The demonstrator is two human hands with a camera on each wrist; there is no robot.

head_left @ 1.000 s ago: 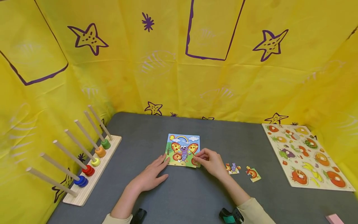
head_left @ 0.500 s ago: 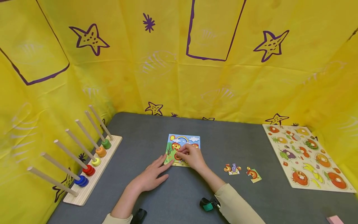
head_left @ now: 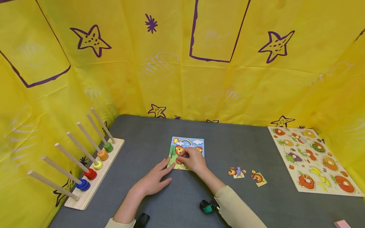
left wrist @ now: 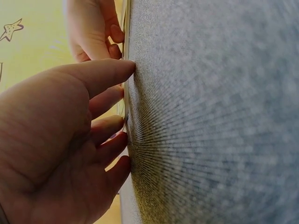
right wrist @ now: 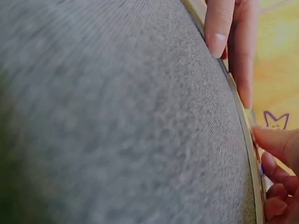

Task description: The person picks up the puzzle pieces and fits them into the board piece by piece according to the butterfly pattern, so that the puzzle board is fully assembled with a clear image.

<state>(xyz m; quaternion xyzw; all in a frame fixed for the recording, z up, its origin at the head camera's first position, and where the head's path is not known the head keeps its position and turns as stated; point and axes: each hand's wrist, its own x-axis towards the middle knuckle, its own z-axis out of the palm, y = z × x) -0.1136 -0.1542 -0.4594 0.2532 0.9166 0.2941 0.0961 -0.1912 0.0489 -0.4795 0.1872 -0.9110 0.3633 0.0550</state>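
Observation:
A square butterfly puzzle (head_left: 194, 142) lies on the grey table in the head view, with a sun and rainbow along its top. My left hand (head_left: 152, 177) lies flat with straight fingers, fingertips at the puzzle's lower left edge. Over the lower middle of the picture, my right hand (head_left: 194, 160) pinches a small puzzle piece (head_left: 178, 161) between thumb and fingers, mostly hidden by them. In the right wrist view the right thumb and curled fingers (right wrist: 275, 191) sit close over the puzzle's edge. Two loose puzzle pieces (head_left: 237, 172) (head_left: 259, 178) lie to the right.
On the left stands a wooden peg rack (head_left: 97, 172) with coloured rings. A fruit puzzle board (head_left: 310, 164) lies at the right. A pink block (head_left: 341, 224) shows near the bottom right corner. Yellow cloth (head_left: 171, 79) encloses the table.
My right hand has moved left from the puzzle's lower right corner to its lower middle, shifting slightly more in the last half second. The left hand has stayed at the edge.

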